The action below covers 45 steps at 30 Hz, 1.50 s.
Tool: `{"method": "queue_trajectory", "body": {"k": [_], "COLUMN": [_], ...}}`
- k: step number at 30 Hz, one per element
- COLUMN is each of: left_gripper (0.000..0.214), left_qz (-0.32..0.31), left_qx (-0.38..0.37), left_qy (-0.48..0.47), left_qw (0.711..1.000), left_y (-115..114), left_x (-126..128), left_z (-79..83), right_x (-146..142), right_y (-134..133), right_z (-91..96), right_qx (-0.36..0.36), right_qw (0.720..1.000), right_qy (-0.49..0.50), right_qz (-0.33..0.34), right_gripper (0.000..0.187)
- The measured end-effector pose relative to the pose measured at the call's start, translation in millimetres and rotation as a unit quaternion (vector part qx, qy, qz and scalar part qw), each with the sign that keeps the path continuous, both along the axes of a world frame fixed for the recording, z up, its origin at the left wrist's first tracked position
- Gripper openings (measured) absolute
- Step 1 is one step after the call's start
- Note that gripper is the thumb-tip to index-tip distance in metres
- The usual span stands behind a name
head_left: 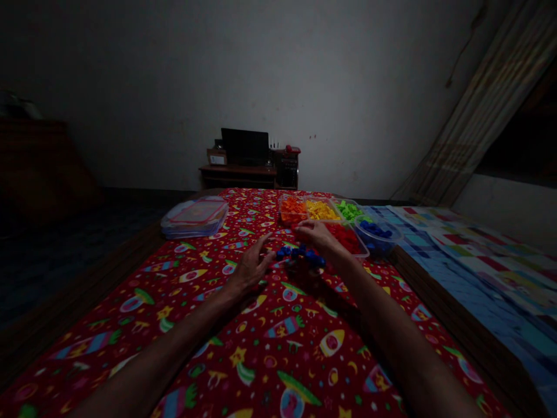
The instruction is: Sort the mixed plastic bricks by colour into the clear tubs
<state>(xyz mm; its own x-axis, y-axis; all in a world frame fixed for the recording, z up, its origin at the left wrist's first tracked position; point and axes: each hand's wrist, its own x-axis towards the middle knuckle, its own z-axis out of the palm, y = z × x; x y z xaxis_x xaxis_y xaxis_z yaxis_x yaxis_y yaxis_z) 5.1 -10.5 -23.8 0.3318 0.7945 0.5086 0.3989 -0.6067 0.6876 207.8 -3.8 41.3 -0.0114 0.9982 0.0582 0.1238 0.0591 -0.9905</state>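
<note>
My left hand [251, 265] lies on a red rocket-print tablecloth [261, 337], its fingers stretched toward a small cluster of blue toy bricks [301, 254] and touching its left end. My right hand [319, 235] curls over the same blue cluster from behind, fingers bent down on it. Just beyond my right hand stand clear tubs of sorted bricks: orange [292, 209], yellow [321, 209], green [348, 209], red [347, 237] and blue [376, 230].
A stack of clear plastic lids [195, 217] lies at the table's left. A bed with a checked sheet [474, 255] runs along the right. A low wooden stand with a dark screen [246, 148] stands against the far wall. The room is dim.
</note>
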Motion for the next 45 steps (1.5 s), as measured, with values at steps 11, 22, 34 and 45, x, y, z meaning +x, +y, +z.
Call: {"method": "queue_trajectory", "body": {"k": [11, 22, 34, 45], "left_gripper": [0.031, 0.028, 0.024, 0.024], "left_qz": [-0.013, -0.029, -0.052, -0.056], "left_qx": [0.101, 0.119, 0.119, 0.131], "left_qy": [0.094, 0.098, 0.119, 0.131], "left_qw": [0.990, 0.988, 0.984, 0.981], "left_y": [4.3, 5.9, 1.1, 1.0], "left_x": [-0.6, -0.3, 0.9, 0.8], "left_z": [-20.0, -24.3, -20.4, -25.2], "right_x": [98.2, 117.0, 121.2, 122.6], "right_y": [37.7, 15.4, -1.4, 17.0], "right_z": [42.5, 39.9, 40.6, 30.8], "right_qx": [0.059, 0.028, 0.066, 0.141], "right_qw": [0.809, 0.741, 0.788, 0.809], "right_qy": [-0.562, -0.670, -0.613, -0.571], "right_qz": [-0.165, -0.046, 0.008, 0.006], "right_gripper": [0.023, 0.020, 0.025, 0.038]}}
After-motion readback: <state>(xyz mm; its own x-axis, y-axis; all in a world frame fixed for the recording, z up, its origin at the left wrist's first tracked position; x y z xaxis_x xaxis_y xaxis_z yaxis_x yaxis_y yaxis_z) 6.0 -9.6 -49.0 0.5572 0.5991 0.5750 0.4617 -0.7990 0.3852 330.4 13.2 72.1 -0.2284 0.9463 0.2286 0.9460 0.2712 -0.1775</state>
